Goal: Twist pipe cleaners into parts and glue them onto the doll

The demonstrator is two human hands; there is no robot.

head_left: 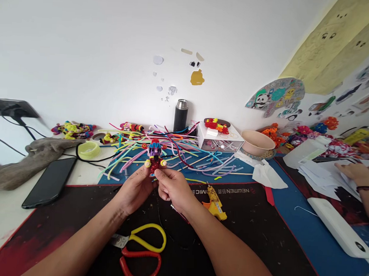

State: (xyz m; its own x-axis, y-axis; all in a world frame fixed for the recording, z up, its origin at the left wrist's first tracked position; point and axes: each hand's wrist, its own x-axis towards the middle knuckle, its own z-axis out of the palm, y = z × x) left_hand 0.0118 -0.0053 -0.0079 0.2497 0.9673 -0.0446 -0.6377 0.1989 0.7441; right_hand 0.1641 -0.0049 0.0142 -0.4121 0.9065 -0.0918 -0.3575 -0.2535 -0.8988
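Observation:
Between my two hands, upright above the dark desk mat [247,237], is a small pipe-cleaner doll [154,165] with a blue and red headdress, a purple face and a red glittery body. My left hand [136,189] grips its left side from below. The thumb of my right hand [172,185] presses on the front of its lower body, with the other fingers curled beneath. Scissors [143,252] with one yellow and one red handle lie on the mat below my hands. A yellow glue gun [214,204] rests to the right of my right hand.
Many loose pipe cleaners [133,151] spread behind the doll, before a black thermos [180,117] and a white box [220,140]. A phone [48,184] and driftwood [29,162] lie left. At right are a bowl [257,143], papers [319,175] and another person's hand [351,170].

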